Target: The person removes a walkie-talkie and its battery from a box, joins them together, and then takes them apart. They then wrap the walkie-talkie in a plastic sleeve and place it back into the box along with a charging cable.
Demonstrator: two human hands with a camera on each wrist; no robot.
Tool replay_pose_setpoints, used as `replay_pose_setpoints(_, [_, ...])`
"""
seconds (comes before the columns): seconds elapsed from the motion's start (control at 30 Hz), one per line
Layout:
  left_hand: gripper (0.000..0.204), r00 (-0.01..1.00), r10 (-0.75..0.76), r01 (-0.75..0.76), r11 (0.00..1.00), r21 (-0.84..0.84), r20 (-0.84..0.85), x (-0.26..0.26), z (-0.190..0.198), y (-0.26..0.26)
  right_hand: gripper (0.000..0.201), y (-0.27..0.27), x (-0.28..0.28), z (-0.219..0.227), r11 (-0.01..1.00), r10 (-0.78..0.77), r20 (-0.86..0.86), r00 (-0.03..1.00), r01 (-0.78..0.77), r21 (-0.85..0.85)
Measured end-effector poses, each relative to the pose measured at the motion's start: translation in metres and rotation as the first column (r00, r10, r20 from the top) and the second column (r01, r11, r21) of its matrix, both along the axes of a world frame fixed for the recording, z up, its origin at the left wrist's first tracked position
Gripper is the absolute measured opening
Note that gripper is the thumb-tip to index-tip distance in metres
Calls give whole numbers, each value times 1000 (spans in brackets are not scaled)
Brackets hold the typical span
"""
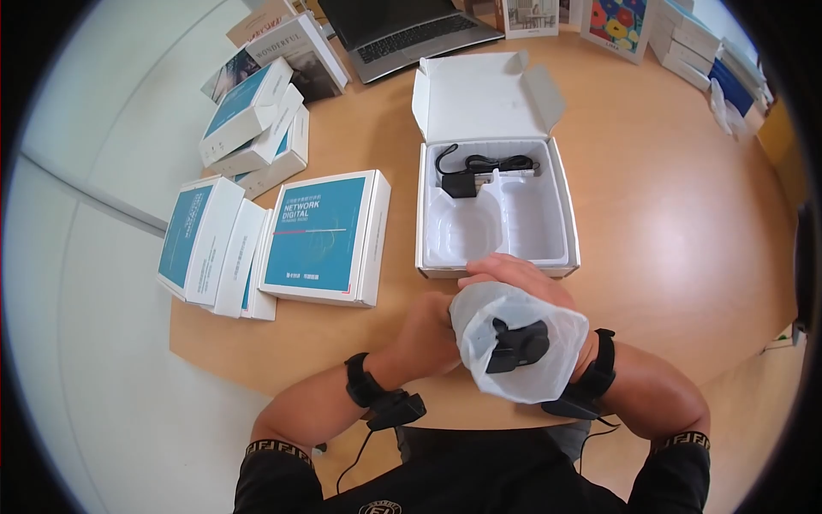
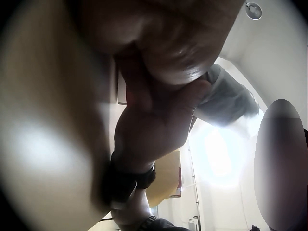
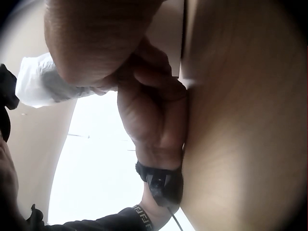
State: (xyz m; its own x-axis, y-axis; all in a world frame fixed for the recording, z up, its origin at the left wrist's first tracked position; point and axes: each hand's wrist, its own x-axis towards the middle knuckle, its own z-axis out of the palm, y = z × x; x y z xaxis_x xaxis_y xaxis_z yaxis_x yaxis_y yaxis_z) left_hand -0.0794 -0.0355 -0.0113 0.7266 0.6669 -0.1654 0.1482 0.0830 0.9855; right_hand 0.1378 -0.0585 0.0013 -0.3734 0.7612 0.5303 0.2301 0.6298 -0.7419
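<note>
A translucent white plastic bag [image 1: 484, 308] stands up between my hands, its open mouth toward my face. Inside it sits a black device [image 1: 519, 345] with a rounded knob-like part; its lower portion is hidden by the bag. My left hand [image 1: 425, 332] grips the bag low on its left side. Behind the bag, my right hand [image 1: 533, 278] holds it too, its fingers reaching across toward the left. Both wrist views show the two hands closely overlapped beneath the bag. Just beyond them lies an open white box [image 1: 565, 214] with a moulded white tray [image 1: 535, 227].
A black cable [image 1: 501, 163] and a black adapter [image 1: 458, 185] lie in the tray's back compartments. Left of it, a teal-and-white box [image 1: 312, 236] rests against several similar ones [image 1: 193, 236]. Behind stand a laptop [image 1: 402, 38], books [image 1: 300, 60] and picture cards [image 1: 615, 26].
</note>
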Motion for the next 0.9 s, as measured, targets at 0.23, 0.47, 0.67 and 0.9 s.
replay_pose_setpoints(0.23, [46, 995, 92, -96, 957, 272, 30, 18, -2, -5, 63, -5, 0, -6, 998, -52, -56, 997, 51, -19])
replay_pose_setpoints(0.47, [35, 994, 66, -91, 938, 336, 85, 19, 5, -6, 50, -6, -3, 6, 995, -86, -56, 995, 88, 52])
replay_pose_setpoints(0.67, [28, 993, -95, 77, 967, 244, 65, 10, 13, -1, 48, -7, 3, 1, 998, -49, -124, 991, 45, -39])
replay_pose_setpoints(0.9, [52, 877, 211, -216, 976, -38, 431, 1, -6, -5, 43, -13, 4, 7, 958, -12, -295, 955, -74, -278])
